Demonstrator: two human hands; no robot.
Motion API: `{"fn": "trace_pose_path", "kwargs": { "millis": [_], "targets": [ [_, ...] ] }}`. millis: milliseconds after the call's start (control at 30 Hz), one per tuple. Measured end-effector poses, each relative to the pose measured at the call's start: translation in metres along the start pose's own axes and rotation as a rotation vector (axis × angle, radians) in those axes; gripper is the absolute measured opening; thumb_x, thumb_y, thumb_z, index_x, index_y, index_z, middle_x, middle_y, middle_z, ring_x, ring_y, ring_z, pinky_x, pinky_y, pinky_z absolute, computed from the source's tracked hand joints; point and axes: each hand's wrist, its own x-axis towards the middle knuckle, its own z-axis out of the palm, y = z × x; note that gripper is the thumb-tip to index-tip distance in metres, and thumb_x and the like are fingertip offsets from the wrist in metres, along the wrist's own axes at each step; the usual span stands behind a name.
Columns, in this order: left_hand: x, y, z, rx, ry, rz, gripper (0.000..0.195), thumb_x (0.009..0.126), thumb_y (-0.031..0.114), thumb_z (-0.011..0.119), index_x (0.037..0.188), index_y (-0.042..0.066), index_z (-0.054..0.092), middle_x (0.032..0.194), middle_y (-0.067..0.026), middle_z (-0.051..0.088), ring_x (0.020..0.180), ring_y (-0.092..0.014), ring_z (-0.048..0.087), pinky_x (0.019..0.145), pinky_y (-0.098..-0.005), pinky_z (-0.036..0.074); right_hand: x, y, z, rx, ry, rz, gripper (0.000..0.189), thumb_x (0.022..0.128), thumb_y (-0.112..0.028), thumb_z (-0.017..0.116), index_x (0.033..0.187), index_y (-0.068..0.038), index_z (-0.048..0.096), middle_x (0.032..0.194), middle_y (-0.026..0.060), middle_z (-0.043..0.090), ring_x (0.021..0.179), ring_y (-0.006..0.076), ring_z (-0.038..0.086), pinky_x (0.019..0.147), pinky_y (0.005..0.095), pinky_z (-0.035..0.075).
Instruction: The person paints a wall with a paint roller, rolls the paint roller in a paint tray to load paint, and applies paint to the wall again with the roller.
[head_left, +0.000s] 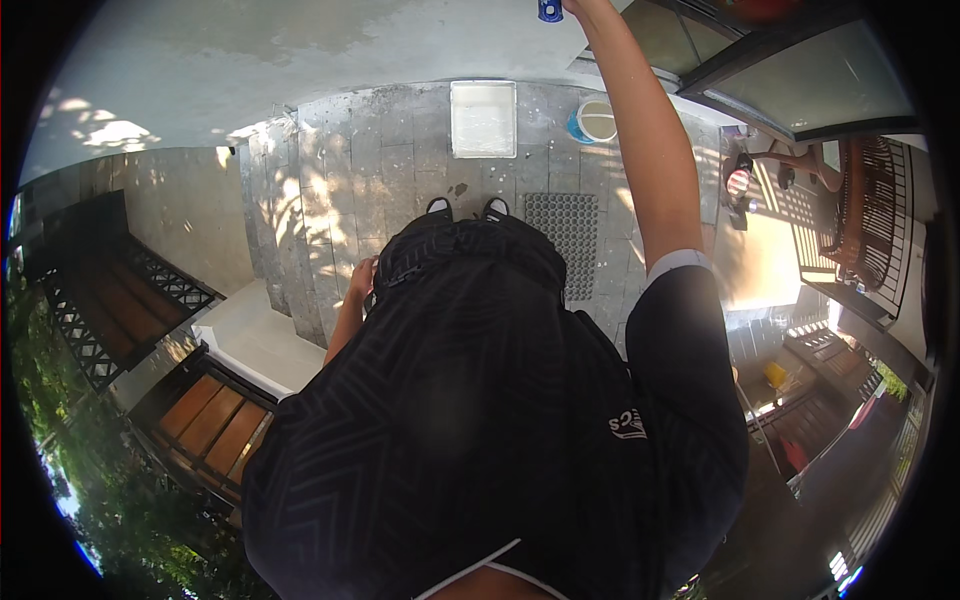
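Observation:
My right arm reaches up and forward to the wall, and my right hand is cut off by the top edge. It appears closed around a blue handle, whose far end is out of view. Low beside my left thigh hangs my left hand, partly hidden by my dark clothing; whether it holds anything cannot be seen. On the paving at the foot of the wall lies a white rectangular tray with whitish liquid in it. To its right stands a blue bucket with pale contents.
A dark rubber mat with round holes lies right of my feet. A framed glass panel juts out at upper right, near my raised arm. Wooden benches and a white ledge are on the left. A wooden chair is far right.

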Motion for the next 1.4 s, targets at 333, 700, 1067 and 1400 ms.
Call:
{"fn": "trace_pose_path", "kwargs": {
  "millis": [333,700,1067,1400],
  "targets": [
    [-0.059,0.061,0.056,-0.024,0.183,0.253,0.037,0.078,0.003,0.056,0.114,0.006,0.049,0.103,-0.0083,0.057,0.081,-0.014,0.056,0.067,-0.0252,0.047,0.005,0.011,-0.002,-0.146,0.15,-0.018,0.021,0.074,-0.019,0.058,0.059,-0.007,0.049,0.046,0.0016,0.045,0.037,0.0115,0.043,0.035,0.0262,0.033],
    [0.057,-0.035,-0.053,0.124,0.097,0.521,0.025,0.078,0.019,0.064,0.093,0.001,0.057,0.078,-0.0014,0.061,0.063,-0.009,0.053,0.056,-0.0231,0.042,0.029,0.004,0.021,-0.366,0.246,0.024,0.027,0.067,-0.026,0.059,0.055,-0.003,0.052,0.046,0.0073,0.051,0.04,0.0168,0.052,0.042,0.0305,0.042],
    [-0.012,0.101,-0.053,0.02,0.114,0.067,0.035,0.085,0.025,0.043,0.114,0.007,0.046,0.106,-0.012,0.054,0.093,-0.026,0.054,0.077,-0.0416,0.044,-0.003,0.06,0.036,-0.356,0.432,0.031,0.025,0.072,-0.017,0.057,0.054,-0.006,0.044,0.044,0.0016,0.042,0.033,0.0114,0.041,0.031,0.0272,0.034],
    [0.023,0.137,-0.076,0.075,0.075,0.103,0.034,0.085,0.028,0.043,0.113,0.01,0.047,0.104,-0.0105,0.056,0.09,-0.025,0.056,0.076,-0.0395,0.043,0.038,-0.11,0.084,0.034,0.326,-0.102,0.019,0.072,-0.012,0.055,0.059,-0.008,0.041,0.045,-0.0004,0.038,0.033,0.0091,0.037,0.033,0.0247,0.031]
  ]
}}
